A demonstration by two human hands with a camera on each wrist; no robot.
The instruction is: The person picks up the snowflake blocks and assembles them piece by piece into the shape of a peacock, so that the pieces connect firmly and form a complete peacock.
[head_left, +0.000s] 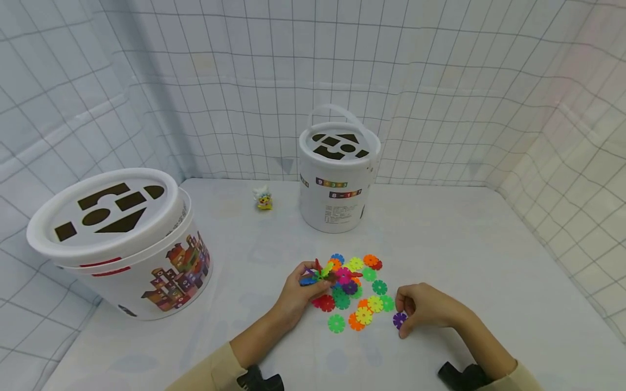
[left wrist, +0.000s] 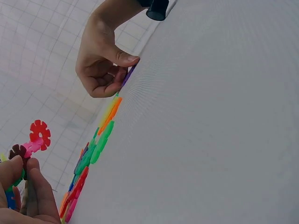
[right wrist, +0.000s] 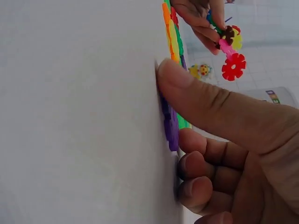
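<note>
My left hand (head_left: pixel 292 298) holds up a cluster of interlocked plastic snowflake discs (head_left: pixel 321 273) between thumb and fingers. In the right wrist view a red disc (right wrist: pixel 233 67) and a pink disc (right wrist: pixel 227 47) stick out from it. My right hand (head_left: pixel 431 307) is low at the tabletop, its thumb and fingers pinching a purple snowflake disc (head_left: pixel 399 320) that lies at the table surface. Between the hands are loose discs in several colours, among them a light green disc (head_left: pixel 336 323), a yellow disc (head_left: pixel 364 315) and a dark green disc (head_left: pixel 379 287).
A large white bucket (head_left: pixel 171 271) with a lid of shaped holes stands at the left. Another lidded white bucket (head_left: pixel 337 201) with a handle stands behind the discs. A small yellow-and-white figurine (head_left: pixel 263 199) is at the back. Grid-patterned white cloth (head_left: pixel 235 108) surrounds the white table (head_left: pixel 469 228).
</note>
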